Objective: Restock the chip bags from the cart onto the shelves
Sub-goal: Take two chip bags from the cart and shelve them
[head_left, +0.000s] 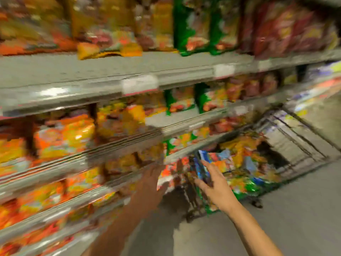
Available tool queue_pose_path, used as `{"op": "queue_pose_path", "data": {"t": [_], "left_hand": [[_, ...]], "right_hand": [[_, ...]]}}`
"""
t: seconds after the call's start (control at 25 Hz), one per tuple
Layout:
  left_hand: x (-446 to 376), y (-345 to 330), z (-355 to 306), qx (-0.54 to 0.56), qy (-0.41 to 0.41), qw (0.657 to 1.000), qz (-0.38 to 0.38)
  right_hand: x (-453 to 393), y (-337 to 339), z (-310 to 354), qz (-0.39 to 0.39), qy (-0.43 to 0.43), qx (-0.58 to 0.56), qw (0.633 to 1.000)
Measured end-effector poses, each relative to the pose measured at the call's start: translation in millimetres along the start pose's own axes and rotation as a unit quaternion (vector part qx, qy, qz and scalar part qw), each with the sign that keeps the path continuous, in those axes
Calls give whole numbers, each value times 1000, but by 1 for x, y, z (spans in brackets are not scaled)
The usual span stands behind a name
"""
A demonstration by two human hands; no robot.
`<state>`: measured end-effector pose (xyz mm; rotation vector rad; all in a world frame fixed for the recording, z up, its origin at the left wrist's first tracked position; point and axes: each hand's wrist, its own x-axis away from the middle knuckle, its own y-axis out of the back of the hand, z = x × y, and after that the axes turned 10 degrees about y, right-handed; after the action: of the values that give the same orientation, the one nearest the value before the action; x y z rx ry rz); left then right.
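Note:
The whole view is smeared by motion. A wire cart stands at the right of the aisle, with a heap of mixed chip bags in it. My right hand reaches over the cart's near end with its fingers spread, right at a blue bag but not closed around it. My left hand stretches forward beside a lower shelf edge, fingers extended, and I see nothing held in it. Orange and yellow chip bags fill the shelves on the left.
Green bags and red bags stand on the top shelf, with more green bags one level down. White price tags sit on the shelf rails. Grey floor spreads to the right of my arms.

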<state>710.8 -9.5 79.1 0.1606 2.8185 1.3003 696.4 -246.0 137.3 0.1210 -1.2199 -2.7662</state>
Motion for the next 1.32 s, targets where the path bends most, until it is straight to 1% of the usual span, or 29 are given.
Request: {"op": "queue_pose_path", "data": {"t": [0.08,0.16,0.24,0.32,0.4,0.52,0.68,0.76,0.88,0.96,1.0,1.04,1.12,1.24,1.32], "left_hand": [[-34,-32,-51,-19,-30,999,40],[-62,-68,-96,14,-31,995,95],[-89,-100,-126,25,-43,988,145],[-118,-132,-148,26,-41,982,182],[-150,-161,-163,0,-39,974,224],[-212,-209,-182,-59,-41,957,282],[-284,-268,-188,-144,-46,935,322],[-315,-294,-185,-199,-38,911,360],[-346,-325,-176,-253,-37,871,420],[-361,-339,-165,-278,-4,845,456],[-366,-342,-159,-286,20,833,473],[-370,-343,-153,-290,38,826,483],[-378,-344,-146,-285,72,825,483],[-386,-339,-149,-249,114,828,489],[-385,-331,-151,-190,105,853,474]], "right_hand": [[8,44,-36,-53,-25,-10,998],[20,79,-74,-87,-67,-33,993],[30,99,-107,-109,-134,-64,983],[40,108,-141,-124,-206,-129,962],[46,107,-172,-145,-263,-196,933],[40,94,-216,-162,-331,-226,902],[9,74,-254,-120,-402,-247,873],[-16,62,-268,-122,-425,-249,862],[-50,42,-286,-122,-469,-238,842],[-70,35,-300,-135,-514,-263,805],[-76,33,-304,-161,-532,-296,777],[-81,33,-306,-193,-548,-337,741],[-88,32,-313,-251,-566,-404,673],[-91,30,-317,-286,-578,-486,590],[-91,33,-318,-301,-555,-548,549]]}}
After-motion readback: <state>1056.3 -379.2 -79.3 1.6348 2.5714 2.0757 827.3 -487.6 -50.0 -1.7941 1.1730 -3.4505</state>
